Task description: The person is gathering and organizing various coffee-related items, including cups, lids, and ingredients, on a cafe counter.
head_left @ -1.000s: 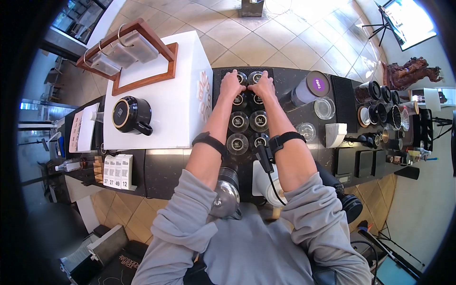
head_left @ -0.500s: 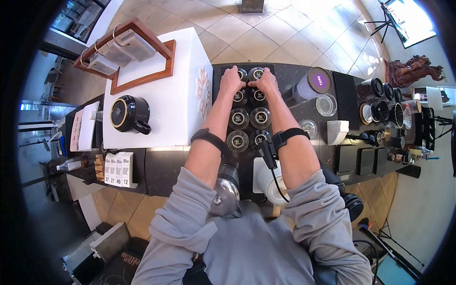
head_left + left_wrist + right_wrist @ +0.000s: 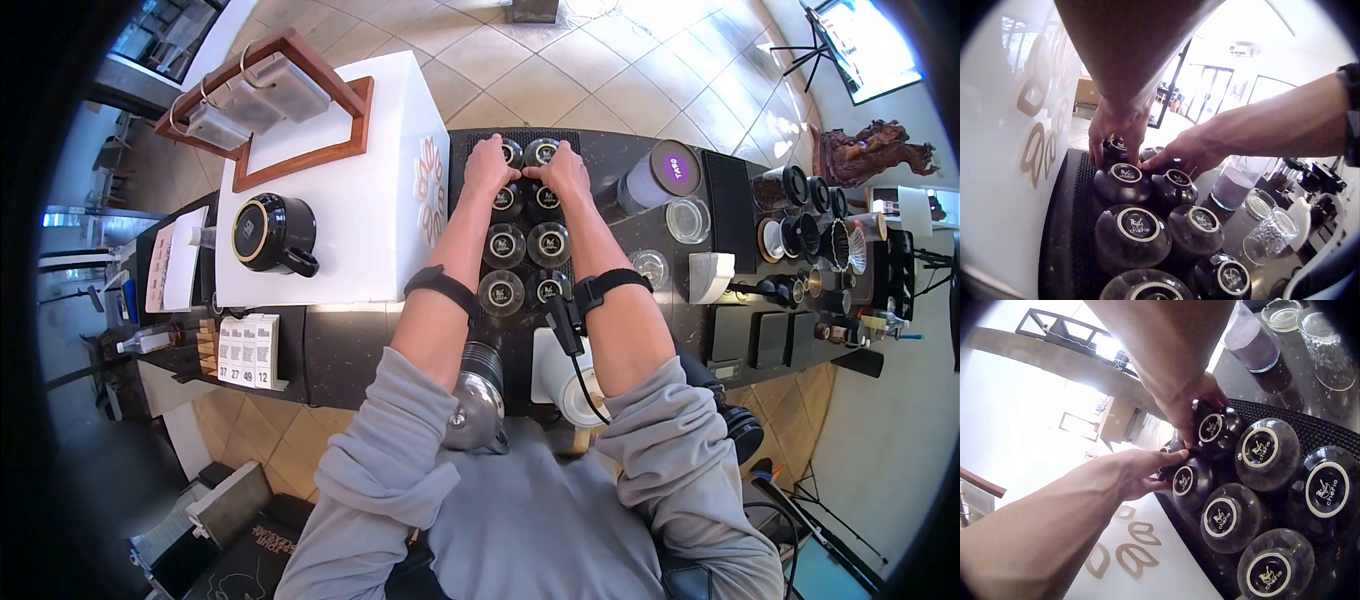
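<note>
Black cups stand upside down in two columns on a dark textured mat (image 3: 1316, 420), each base with a white ring and a logo. At the far end my left hand (image 3: 486, 166) has its fingers curled round the far-left cup (image 3: 1119, 145). Beside it, my right hand (image 3: 562, 172) grips the far-right cup (image 3: 543, 152), which it mostly hides in the right wrist view. Both thumbs point inward between the columns. Just nearer stand the second-row left cup (image 3: 1124, 183) and second-row right cup (image 3: 1215, 432), close to the hands.
Left of the mat rises a white box (image 3: 335, 285) bearing a black mug (image 3: 275, 236) and a wooden frame (image 3: 366, 120). To the right are a canister with a purple label (image 3: 645, 185) and glasses (image 3: 687, 219). A metal kettle (image 3: 475, 415) sits near my body.
The head view has shifted slightly, so the counter appears higher. Both hands stay at the far-row cups, and the cups keep their arrangement.
</note>
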A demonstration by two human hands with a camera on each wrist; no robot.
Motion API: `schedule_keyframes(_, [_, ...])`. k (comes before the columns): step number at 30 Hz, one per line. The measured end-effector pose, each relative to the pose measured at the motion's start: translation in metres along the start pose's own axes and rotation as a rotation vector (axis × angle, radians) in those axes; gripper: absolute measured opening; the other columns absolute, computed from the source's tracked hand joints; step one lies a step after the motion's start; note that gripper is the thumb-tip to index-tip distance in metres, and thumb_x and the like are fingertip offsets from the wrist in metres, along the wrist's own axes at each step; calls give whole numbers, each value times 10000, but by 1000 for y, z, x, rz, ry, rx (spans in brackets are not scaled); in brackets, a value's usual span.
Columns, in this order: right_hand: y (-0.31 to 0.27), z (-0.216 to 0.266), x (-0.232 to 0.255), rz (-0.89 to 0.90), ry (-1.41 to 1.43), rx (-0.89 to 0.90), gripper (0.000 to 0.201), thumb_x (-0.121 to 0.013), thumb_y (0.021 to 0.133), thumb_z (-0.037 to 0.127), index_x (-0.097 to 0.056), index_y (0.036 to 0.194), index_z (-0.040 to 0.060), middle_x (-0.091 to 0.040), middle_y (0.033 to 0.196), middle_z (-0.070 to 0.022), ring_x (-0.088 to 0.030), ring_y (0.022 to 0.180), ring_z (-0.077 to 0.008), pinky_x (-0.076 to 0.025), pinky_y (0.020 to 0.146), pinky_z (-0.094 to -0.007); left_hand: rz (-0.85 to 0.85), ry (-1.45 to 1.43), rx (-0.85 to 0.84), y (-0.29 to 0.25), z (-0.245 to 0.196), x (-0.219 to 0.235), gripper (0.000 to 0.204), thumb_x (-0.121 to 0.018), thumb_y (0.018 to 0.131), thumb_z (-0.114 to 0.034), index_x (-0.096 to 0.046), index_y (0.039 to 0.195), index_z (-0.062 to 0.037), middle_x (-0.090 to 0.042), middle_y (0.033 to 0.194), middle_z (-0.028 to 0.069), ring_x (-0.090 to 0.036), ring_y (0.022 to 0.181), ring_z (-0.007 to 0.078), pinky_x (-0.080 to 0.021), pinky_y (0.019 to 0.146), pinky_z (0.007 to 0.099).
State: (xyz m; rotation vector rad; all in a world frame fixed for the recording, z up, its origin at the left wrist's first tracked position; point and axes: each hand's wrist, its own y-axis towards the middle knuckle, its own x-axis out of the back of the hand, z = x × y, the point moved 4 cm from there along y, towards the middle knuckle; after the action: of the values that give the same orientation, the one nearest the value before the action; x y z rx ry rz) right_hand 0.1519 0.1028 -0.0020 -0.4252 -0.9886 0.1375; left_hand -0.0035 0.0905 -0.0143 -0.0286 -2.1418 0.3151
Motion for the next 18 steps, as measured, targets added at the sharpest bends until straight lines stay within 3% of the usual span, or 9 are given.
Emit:
schedule_keyframes(6, [-5,2,2,12,-39,-4,825,-866,676,389,-478,1319,46,-630,1240,-191,-608,1161,-338,-503,942,-452,-22,-2,-21,1,2,-2,917,-886,618,-247,-454,1375,38,-581,1281,236,-555,1201,363,-462,1009,407])
schedule_keyframes(9, [-7,2,-2,29,-55,-39,923,-839,702,420,-379,1418,63,-581,1310,-201,-578,1205,-331,-467,985,-474,-109,16,-10,-1,1,-3,776,-896,614,-206,-528,1278,-40,-611,1191,195,-606,1119,351,-516,916,434])
schedule_keyframes(12, [-12,3,-6,91,-28,-99,1097,-800,743,435,-125,1537,90,-438,1439,-240,-476,1304,-358,-374,1072,-502,-47,31,11,-6,-3,3,758,-888,634,-237,-525,1275,-61,-605,1209,182,-604,1127,341,-516,912,428])
schedule_keyframes(15, [-11,2,-8,150,-37,-141,1045,-734,799,375,-70,1551,81,-439,1442,-232,-466,1313,-356,-376,1076,-486,-45,79,25,-8,-3,4,765,-870,666,-295,-498,1302,-91,-602,1242,131,-589,1166,317,-498,928,448])
schedule_keyframes(18, [-20,9,2,163,-51,-141,921,-666,816,303,-153,1539,56,-401,1473,-226,-414,1354,-358,-357,1094,-484,-32,94,39,-7,-3,3,781,-868,673,-303,-482,1323,-105,-593,1268,117,-585,1178,306,-468,958,490])
